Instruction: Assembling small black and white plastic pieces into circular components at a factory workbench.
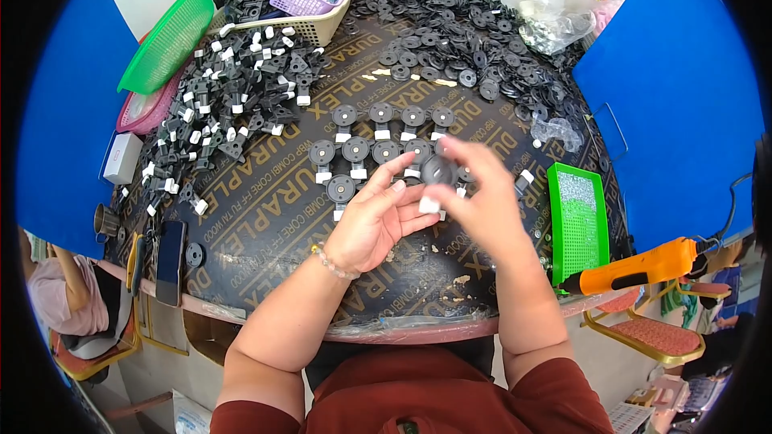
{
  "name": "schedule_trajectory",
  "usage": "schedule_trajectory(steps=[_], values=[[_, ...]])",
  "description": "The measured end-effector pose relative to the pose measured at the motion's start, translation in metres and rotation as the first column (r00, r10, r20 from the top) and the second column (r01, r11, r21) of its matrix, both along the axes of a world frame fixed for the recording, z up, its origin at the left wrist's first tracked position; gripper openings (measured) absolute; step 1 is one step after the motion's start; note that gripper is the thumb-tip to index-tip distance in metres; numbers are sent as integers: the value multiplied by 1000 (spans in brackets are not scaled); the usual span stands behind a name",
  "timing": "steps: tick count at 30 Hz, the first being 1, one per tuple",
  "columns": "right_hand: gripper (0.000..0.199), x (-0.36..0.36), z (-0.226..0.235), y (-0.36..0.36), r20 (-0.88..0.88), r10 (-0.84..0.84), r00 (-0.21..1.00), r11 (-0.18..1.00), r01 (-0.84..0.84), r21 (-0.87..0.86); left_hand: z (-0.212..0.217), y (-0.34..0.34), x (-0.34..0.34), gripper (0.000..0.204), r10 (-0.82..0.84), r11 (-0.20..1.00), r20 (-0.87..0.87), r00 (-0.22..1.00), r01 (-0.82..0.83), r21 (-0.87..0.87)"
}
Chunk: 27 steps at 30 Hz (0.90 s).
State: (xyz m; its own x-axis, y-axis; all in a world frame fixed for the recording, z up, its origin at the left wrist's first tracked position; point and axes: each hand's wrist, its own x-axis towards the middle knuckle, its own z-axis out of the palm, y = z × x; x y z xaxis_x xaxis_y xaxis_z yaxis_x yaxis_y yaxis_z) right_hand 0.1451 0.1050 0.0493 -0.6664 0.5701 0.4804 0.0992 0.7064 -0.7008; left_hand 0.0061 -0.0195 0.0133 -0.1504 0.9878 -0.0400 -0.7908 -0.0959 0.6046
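A round black wheel-like part (437, 170), somewhat blurred, sits in the fingers of my right hand (492, 207), with a white end showing below it. My left hand (371, 225) is palm up with its fingers stretched out, close under the part; whether it touches the part I cannot tell. Beyond both hands, several assembled black wheel pieces (357, 149) with white ends lie in rows on the dark printed tabletop (273, 225). My hands hide some of the nearest ones.
Black brackets with white caps (233, 100) are heaped at left, black discs (474, 48) at back right. A green tray (602, 229) of small bits and an orange power screwdriver (635, 267) lie at right. At left are a phone (170, 261), pliers (133, 264) and a green basket (169, 36).
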Motion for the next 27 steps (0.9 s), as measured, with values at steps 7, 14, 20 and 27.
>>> schedule_trajectory(steps=[7,14,20,27], values=[[47,5,-15,90,98,-472,876,882,470,41,1,4,2,41,38,999,-199,979,-36,15],[51,-24,-51,138,396,-417,818,903,422,79,32,-17,25,25,73,997,-603,795,-62,39],[60,-18,-31,116,401,-377,835,922,380,77,57,-27,-46,20,215,904,-973,-90,-357,233],[40,18,11,50,248,-273,929,961,272,39,-23,-44,-224,40,-254,760,-580,-774,-531,376]])
